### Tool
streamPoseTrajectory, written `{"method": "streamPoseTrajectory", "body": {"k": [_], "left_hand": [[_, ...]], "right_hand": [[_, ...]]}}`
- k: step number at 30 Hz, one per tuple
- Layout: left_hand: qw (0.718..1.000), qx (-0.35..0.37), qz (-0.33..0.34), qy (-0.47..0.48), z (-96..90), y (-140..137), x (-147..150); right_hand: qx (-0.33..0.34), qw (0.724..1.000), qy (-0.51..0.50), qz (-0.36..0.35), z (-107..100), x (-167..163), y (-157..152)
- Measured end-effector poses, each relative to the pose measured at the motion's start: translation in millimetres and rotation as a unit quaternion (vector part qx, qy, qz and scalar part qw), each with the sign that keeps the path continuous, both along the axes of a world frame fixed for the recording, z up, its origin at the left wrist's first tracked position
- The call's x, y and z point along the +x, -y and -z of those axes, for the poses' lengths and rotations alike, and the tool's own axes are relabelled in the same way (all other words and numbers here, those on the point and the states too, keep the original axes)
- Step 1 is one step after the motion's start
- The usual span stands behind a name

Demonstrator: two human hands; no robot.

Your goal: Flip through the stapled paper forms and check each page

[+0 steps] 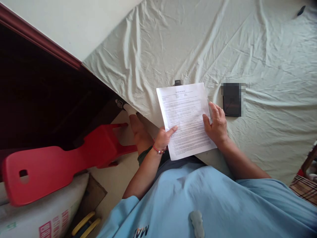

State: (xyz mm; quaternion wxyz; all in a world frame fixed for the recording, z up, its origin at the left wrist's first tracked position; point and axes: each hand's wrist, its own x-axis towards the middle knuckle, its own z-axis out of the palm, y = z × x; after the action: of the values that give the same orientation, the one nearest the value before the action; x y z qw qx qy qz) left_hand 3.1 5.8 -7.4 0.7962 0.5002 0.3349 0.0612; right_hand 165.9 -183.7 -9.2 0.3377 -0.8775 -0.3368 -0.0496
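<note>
A stack of printed white paper sheets [187,117] slants up over my lap and the near edge of the cloth-covered surface. My left hand [163,137] grips its lower left edge, thumb on top and the other fingers hidden beneath. At the right edge, my right hand [216,125] rests with its thumb on the page and its fingers stretched out just beside the paper. From behind the top edge of the stack pokes a small black object [177,82], mostly covered. Right of my right hand lies a dark flat rectangular device [232,100], partly blurred out.
A pale, wrinkled cloth [267,66] spreads over the broad surface ahead. To my left stands a red plastic chair [99,145], with a printed white sack [54,211] below it. A small dark item [301,10] lies at the far right corner.
</note>
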Motion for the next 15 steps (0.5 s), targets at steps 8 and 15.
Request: {"method": "streamPoseTrajectory", "body": {"k": [8,15], "left_hand": [[1.000,-0.004,-0.008,0.004,-2.6,-0.1,1.8],[1.000,0.007,-0.001,-0.002,-1.6,-0.8,1.7]], "right_hand": [[0.015,0.999,-0.049,0.011,-1.8,-3.6,-1.8],[0.105,0.983,-0.130,0.075,-11.8,-2.6,1.0]]}}
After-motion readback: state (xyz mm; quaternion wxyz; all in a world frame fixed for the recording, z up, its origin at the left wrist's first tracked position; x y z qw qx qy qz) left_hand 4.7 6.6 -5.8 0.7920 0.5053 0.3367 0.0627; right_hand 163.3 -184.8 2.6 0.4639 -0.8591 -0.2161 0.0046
